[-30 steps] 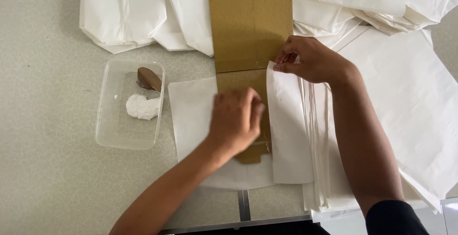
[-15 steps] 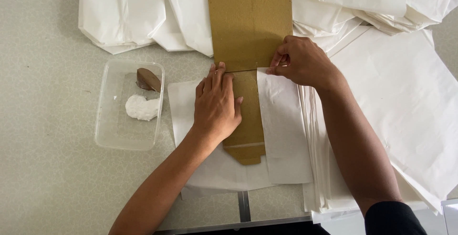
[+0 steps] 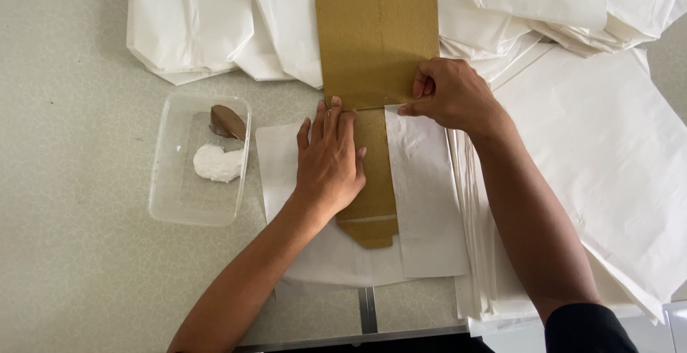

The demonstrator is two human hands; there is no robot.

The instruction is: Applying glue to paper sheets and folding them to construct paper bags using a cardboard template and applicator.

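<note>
On the surface (image 3: 86, 267), right of the tub (image 3: 200, 160), cardboard (image 3: 376, 45) lies on paper (image 3: 429, 195): right flap folded, pinched by right hand (image 3: 447, 95); left hand (image 3: 330, 156) presses flat, left flap unfolded.

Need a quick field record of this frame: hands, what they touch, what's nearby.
left hand: flat, palm down, pressing white paper sheet and cardboard template
right hand: fingertips pinching folded paper flap at the cardboard's right edge
clear plastic tray: left of the hands, holds white paste and a brown spreader
paper stack: right of the work
finished white bags: top, fanned out
surface: speckled table
</note>
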